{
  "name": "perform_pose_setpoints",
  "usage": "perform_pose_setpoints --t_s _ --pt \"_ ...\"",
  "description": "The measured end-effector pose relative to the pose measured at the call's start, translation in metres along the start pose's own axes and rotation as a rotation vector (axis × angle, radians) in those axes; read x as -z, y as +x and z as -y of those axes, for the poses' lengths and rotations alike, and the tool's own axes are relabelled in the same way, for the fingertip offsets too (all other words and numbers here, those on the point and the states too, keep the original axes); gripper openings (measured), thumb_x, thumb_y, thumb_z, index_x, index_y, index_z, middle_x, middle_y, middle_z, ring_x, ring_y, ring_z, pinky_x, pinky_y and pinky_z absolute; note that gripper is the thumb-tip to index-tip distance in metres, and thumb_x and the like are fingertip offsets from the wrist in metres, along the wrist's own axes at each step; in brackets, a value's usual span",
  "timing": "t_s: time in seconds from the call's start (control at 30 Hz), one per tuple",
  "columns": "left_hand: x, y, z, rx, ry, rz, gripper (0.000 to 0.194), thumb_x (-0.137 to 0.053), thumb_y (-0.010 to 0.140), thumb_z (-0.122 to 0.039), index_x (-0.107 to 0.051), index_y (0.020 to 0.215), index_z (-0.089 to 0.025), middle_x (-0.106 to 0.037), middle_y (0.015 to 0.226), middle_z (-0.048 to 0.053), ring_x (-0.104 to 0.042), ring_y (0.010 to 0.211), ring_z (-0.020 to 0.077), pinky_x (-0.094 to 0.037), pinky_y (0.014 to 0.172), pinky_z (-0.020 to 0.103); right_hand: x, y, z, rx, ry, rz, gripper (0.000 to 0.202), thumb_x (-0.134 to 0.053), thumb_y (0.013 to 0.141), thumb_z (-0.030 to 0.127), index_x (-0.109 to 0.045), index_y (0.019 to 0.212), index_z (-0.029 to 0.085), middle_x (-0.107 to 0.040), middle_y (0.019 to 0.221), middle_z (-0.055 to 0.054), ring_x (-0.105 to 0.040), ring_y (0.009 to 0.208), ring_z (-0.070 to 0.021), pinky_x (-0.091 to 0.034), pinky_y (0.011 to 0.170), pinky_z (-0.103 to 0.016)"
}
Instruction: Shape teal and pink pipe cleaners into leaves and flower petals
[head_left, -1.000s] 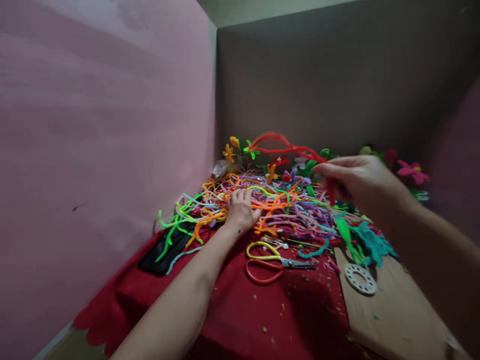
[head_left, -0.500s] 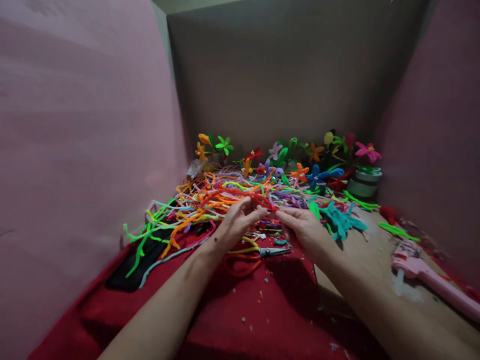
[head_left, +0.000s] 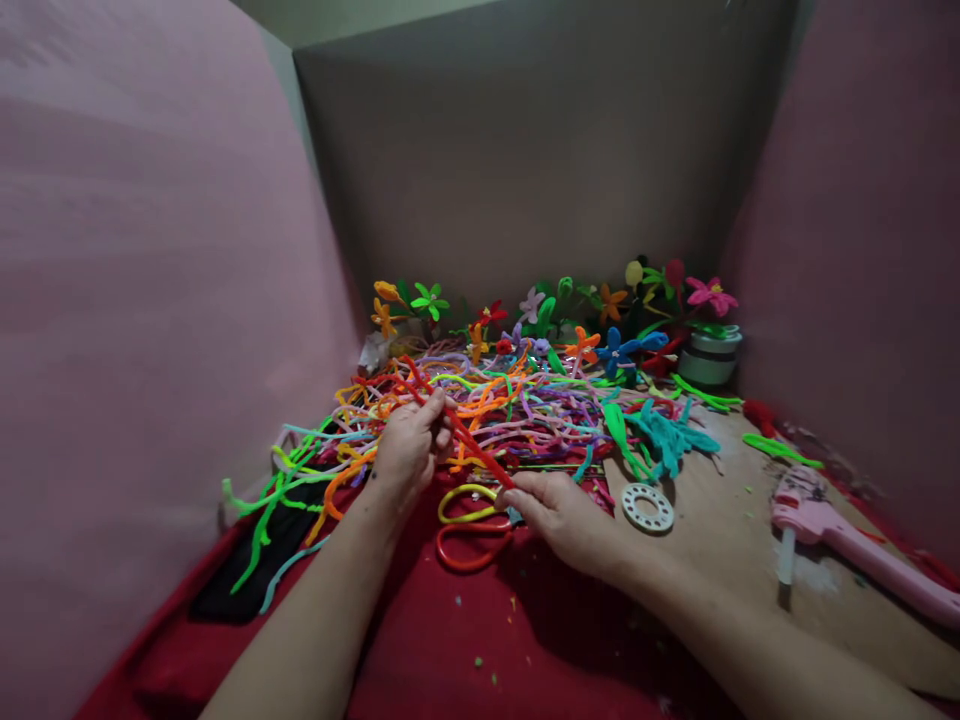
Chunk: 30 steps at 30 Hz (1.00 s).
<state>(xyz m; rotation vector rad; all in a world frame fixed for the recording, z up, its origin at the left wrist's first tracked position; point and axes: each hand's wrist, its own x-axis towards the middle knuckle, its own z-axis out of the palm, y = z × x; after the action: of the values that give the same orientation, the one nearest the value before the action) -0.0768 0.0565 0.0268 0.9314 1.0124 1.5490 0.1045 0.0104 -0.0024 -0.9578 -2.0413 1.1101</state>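
Observation:
Red pipe cleaners (head_left: 474, 447) stretch on a slant between my two hands, with what look like two free ends sticking up past my left hand. My left hand (head_left: 411, 440) is closed around their upper part. The fingertips of my right hand (head_left: 551, 508) pinch the lower end. Just below the strands lie scissors (head_left: 471, 566) with one yellow and one red handle loop; my right hand hides most of the blades. Behind my hands spreads a tangled heap of many-coloured pipe cleaners (head_left: 517, 410).
Pipe-cleaner flowers (head_left: 615, 350) stand along the back, near a pale round container (head_left: 709, 355). At right, a cardboard sheet (head_left: 720, 560) carries a white ring with holes (head_left: 647, 508), teal pieces (head_left: 671, 438) and a pink glue gun (head_left: 817, 525). A black flat object (head_left: 240, 570) lies left.
My hands have moved apart and lower, drawing the red pipe cleaners out at a slant. The white ring, hidden before, now shows. The whole view has shifted slightly.

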Motion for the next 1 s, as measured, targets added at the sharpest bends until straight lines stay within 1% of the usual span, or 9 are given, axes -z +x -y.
perform_pose_setpoints --t_s 0.17,0.27,0.37,0.43,0.53,0.6,0.67,0.83,1.0 --pt "0.009 0.008 -0.007 0.003 -0.046 -0.026 0.020 -0.066 0.069 -0.030 -0.056 0.066 -0.013 -0.046 0.043 -0.006 -0.033 0.030 0.0023 -0.026 0.030 0.013 -0.009 -0.005 -0.001 0.076 -0.212 0.000 0.028 -0.040 0.085 0.026 -0.051 0.062 0.016 -0.042 0.054 0.003 -0.036 0.052 -0.0087 -0.025 0.051 -0.021" --pt "0.013 0.011 -0.010 -0.069 -0.036 -0.089 0.020 -0.065 0.070 -0.030 -0.056 0.066 -0.013 -0.051 0.049 -0.005 -0.032 0.031 0.0011 -0.026 0.031 0.013 -0.011 -0.006 -0.004 0.089 -0.253 -0.002 0.029 -0.040 0.085 0.027 -0.044 0.058 0.017 -0.036 0.052 0.004 -0.032 0.049 -0.0076 -0.021 0.049 -0.021" --pt "0.014 0.012 -0.011 -0.208 -0.013 -0.161 0.020 -0.066 0.071 -0.028 -0.056 0.064 -0.013 -0.053 0.052 -0.004 -0.043 0.038 0.0028 -0.032 0.037 0.013 -0.012 -0.006 -0.005 0.105 -0.310 0.012 0.030 -0.041 0.085 0.028 -0.041 0.058 0.017 -0.033 0.051 0.004 -0.029 0.048 -0.0072 -0.018 0.049 -0.022" --pt "0.014 0.012 -0.012 -0.239 -0.064 -0.163 0.021 -0.065 0.072 -0.028 -0.054 0.063 -0.013 -0.055 0.054 -0.003 -0.051 0.046 0.0051 -0.039 0.043 0.014 -0.012 -0.006 -0.005 0.100 -0.366 0.005 0.028 -0.041 0.085 0.027 -0.042 0.059 0.017 -0.035 0.051 0.004 -0.029 0.048 -0.0074 -0.017 0.049 -0.022" --pt "0.012 0.008 -0.016 -0.087 -0.227 -0.014 0.021 -0.059 0.079 -0.027 -0.050 0.066 -0.014 -0.049 0.051 -0.005 -0.047 0.041 0.0049 -0.038 0.042 0.015 -0.012 -0.006 -0.006 0.062 -0.451 -0.022 0.026 -0.041 0.085 0.027 -0.048 0.062 0.017 -0.038 0.051 0.003 -0.029 0.047 -0.0079 -0.016 0.049 -0.024" --pt "0.012 0.005 -0.022 0.021 -0.304 0.102 0.020 -0.052 0.084 -0.023 -0.047 0.067 -0.015 -0.038 0.045 -0.008 -0.035 0.032 0.0030 -0.030 0.034 0.014 -0.013 -0.006 -0.006 0.050 -0.493 -0.015 0.025 -0.041 0.085 0.028 -0.050 0.063 0.018 -0.041 0.051 0.002 -0.028 0.047 -0.0083 -0.016 0.049 -0.024" --pt "0.014 0.003 -0.027 0.084 -0.344 0.149 0.021 -0.045 0.088 -0.018 -0.046 0.067 -0.014 -0.031 0.042 -0.010 -0.026 0.028 0.0020 -0.022 0.030 0.014 -0.015 -0.007 -0.007 0.062 -0.509 0.008 0.026 -0.040 0.085 0.029 -0.052 0.065 0.018 -0.044 0.052 0.001 -0.029 0.047 -0.0088 -0.016 0.049 -0.024" --pt "0.024 0.006 -0.040 0.128 -0.435 0.024 0.030 -0.031 0.092 -0.014 -0.045 0.066 -0.013 -0.026 0.041 -0.010 -0.023 0.026 0.0016 -0.016 0.028 0.014 -0.018 -0.009 -0.009 0.126 -0.461 0.018 0.027 -0.036 0.088 0.028 -0.051 0.067 0.018 -0.047 0.054 0.001 -0.035 0.049 -0.0092 -0.020 0.049 -0.022" --pt "0.027 0.005 -0.048 0.081 -0.404 -0.128 0.028 -0.034 0.091 -0.017 -0.046 0.067 -0.012 -0.029 0.043 -0.009 -0.025 0.028 0.0020 -0.019 0.029 0.015 -0.018 -0.008 -0.010 0.134 -0.428 -0.023 0.029 -0.036 0.089 0.028 -0.050 0.065 0.017 -0.046 0.053 0.001 -0.037 0.048 -0.0095 -0.024 0.049 -0.022"
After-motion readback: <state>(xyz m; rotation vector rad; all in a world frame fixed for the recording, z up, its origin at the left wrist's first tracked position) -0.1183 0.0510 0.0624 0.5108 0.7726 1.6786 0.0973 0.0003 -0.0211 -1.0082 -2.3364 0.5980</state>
